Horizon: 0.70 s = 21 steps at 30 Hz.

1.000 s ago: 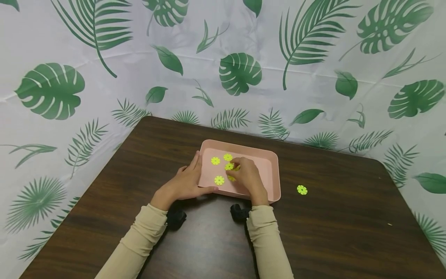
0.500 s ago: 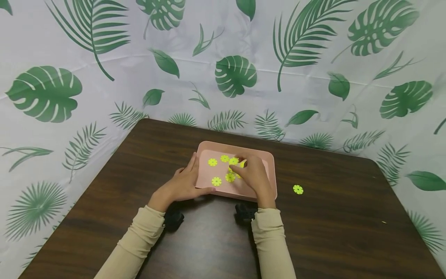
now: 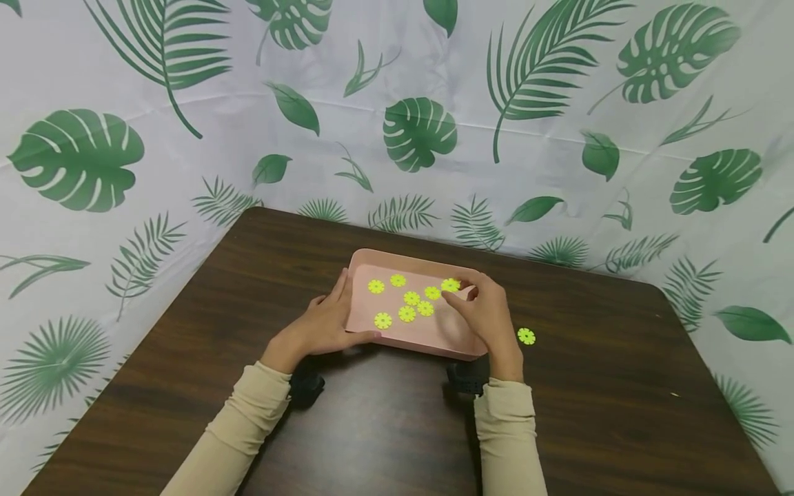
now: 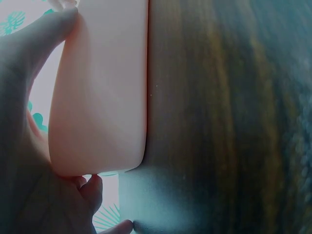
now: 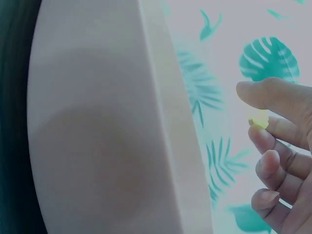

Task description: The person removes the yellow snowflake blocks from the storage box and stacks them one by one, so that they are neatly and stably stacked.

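Observation:
A shallow pink tray (image 3: 446, 337) lies on the dark table, with several yellow notched discs (image 3: 382, 320) spread flat in its left and middle part. My left hand (image 3: 322, 327) rests against the tray's left end, fingers extended along the side and the thumb lying on the front rim. Over the tray's right part, my right hand (image 3: 490, 310) pinches one yellow notched disc (image 5: 260, 118) between thumb and fingers; its edge shows at the fingertips. Another yellow notched disc (image 3: 526, 336) lies on the table just right of the tray.
The brown wood-grain table (image 3: 620, 386) reaches back to a white cloth backdrop (image 3: 347, 69) printed with green leaves. A tiny pale scrap (image 3: 675, 395) lies far right on the table. Black wrist devices (image 3: 465, 379) sit under both wrists.
My right hand has moved right from the middle of the tray, a yellow notched disc at its fingertips, uncovering the discs in the middle. The left hand stays at the tray's left end.

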Motion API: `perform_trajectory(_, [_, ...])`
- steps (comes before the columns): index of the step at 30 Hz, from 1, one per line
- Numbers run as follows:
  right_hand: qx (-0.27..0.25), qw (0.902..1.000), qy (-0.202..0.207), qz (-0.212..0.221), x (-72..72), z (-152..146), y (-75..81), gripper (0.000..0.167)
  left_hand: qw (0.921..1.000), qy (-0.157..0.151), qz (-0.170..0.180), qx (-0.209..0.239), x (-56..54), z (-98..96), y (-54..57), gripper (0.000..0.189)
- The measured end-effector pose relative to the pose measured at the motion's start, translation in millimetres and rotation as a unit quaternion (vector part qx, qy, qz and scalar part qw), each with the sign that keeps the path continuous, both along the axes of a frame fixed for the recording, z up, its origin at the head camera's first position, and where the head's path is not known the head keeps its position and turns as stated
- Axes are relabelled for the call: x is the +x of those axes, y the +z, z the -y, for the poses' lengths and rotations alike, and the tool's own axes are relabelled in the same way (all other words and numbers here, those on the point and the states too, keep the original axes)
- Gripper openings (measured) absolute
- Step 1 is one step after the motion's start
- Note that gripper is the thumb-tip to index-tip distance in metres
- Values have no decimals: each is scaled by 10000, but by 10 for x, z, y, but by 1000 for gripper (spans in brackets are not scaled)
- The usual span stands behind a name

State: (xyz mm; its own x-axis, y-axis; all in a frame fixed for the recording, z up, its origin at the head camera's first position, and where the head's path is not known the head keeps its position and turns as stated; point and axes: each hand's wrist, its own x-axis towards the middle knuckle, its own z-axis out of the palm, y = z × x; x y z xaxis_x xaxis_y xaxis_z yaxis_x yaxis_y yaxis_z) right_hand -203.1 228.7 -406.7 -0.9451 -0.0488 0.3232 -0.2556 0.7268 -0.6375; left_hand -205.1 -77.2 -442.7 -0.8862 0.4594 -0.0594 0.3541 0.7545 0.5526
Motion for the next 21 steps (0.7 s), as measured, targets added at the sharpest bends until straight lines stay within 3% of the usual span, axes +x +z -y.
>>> perform_trajectory(6, [-61, 9984, -538, 140, 100, -323, -22, 33, 10000, -14, 57, 2, -1, 23, -5, 128])
perform_trajectory(13, [-13, 9954, -963, 29, 184, -692, 11, 35, 10000, 16, 15, 37, -15, 38, 25, 126])
perform_trajectory(21, [-118, 9893, -1431, 260, 324, -1067, 5, 38, 10000, -2, 79, 27, -23, 23, 35, 126])
